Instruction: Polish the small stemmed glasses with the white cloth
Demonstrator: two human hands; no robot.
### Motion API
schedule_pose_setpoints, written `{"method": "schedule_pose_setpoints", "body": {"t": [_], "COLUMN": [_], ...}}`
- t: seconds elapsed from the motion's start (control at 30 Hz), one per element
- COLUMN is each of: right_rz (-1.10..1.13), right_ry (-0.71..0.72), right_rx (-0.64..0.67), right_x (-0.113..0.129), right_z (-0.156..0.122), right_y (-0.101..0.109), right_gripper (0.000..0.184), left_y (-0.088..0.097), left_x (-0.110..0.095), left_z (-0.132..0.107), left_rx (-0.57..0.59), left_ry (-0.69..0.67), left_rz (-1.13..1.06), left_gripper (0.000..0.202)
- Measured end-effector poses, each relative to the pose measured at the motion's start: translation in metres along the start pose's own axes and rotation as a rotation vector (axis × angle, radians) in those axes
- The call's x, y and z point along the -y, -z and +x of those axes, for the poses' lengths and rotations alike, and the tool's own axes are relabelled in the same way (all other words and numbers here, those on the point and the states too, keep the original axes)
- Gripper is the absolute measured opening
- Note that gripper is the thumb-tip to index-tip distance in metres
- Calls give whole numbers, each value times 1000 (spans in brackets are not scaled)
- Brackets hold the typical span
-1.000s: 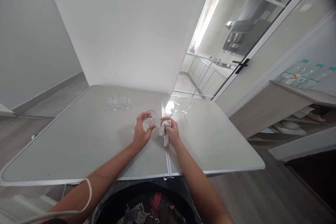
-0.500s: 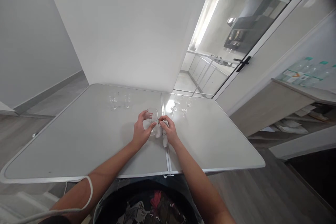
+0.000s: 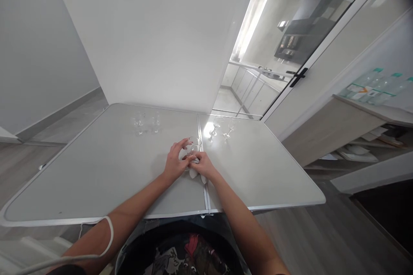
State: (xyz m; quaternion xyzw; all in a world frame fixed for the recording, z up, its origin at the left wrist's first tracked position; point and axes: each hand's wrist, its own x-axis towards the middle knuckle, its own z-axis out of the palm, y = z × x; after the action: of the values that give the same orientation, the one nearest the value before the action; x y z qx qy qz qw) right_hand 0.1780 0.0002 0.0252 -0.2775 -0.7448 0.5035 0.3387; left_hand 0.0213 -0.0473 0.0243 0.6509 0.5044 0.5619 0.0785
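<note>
My left hand (image 3: 176, 160) is closed around the side of a clear stemmed glass (image 3: 194, 142), which it holds over the middle of the table. My right hand (image 3: 204, 164) grips a white cloth (image 3: 193, 173) and presses it against the lower part of the glass, near the stem. The cloth's loose ends hang below my right fingers. The fingertips of both hands meet at the glass, and the stem is partly hidden behind them.
On the grey folding table (image 3: 106, 172), glasses (image 3: 156, 122) stand at the back left and more stemmed glasses (image 3: 228, 129) at the back right. A metal seam (image 3: 206, 200) divides the tabletop. Plastic bottles (image 3: 371, 86) stand on a shelf at right. A white cable (image 3: 111, 232) crosses my left arm.
The glass has shifted slightly right and towards me, its rim now nearer the seam. My right hand has moved in with the cloth, from beside the glass to against its lower part.
</note>
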Motion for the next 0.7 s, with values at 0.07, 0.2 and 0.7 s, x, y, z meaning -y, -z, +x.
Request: {"method": "schedule_pose_setpoints", "body": {"t": [0.07, 0.2, 0.7], "right_rz": [-23, -48, -145], "right_ry": [20, 27, 51], "right_rx": [6, 3, -437], "right_x": [-1, 0, 1], "right_z": [0, 0, 2], "right_y": [0, 1, 21], "right_gripper": [16, 15, 23], "left_y": [-1, -1, -2], "left_x": [0, 1, 5], "left_z": [0, 0, 3], "left_rx": [5, -2, 37], "left_ry": [-5, 2, 148], "left_rz": [-2, 2, -77], "left_gripper": [62, 62, 45]}}
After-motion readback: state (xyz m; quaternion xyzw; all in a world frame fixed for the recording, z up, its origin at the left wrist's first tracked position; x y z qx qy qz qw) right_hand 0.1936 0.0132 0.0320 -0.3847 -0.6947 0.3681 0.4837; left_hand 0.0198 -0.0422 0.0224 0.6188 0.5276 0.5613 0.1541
